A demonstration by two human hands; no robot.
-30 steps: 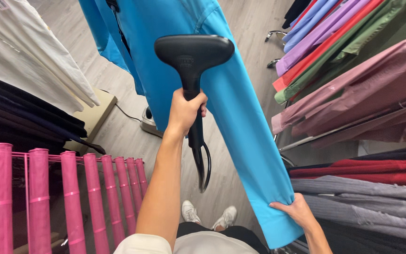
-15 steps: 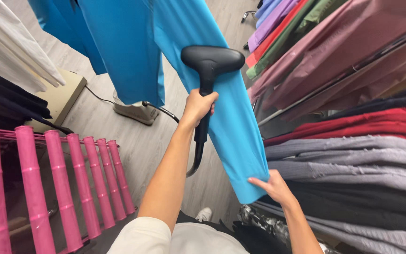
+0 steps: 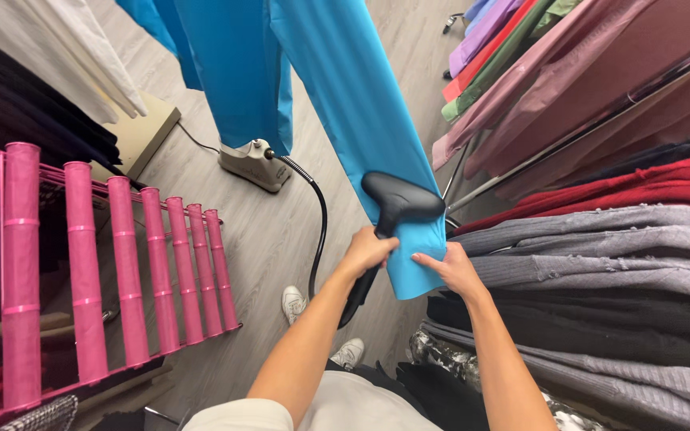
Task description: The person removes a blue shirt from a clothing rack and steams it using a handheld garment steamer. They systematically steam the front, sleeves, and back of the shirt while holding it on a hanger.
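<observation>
Steamer head (image 3: 401, 199) has slid down the blue sleeve (image 3: 361, 120) to just above the cuff since a moment ago. The sleeve hangs up and away from both hands. Left hand (image 3: 367, 251) is wrapped tight round the steamer handle; right hand (image 3: 450, 270) pinches the sleeve's bottom edge. Pink rack (image 3: 97, 263) is off to the left, steamer base (image 3: 253, 164) on the floor beyond the hands.

Steamer base (image 3: 255, 164) on wood-look floor (image 3: 241, 239)
</observation>
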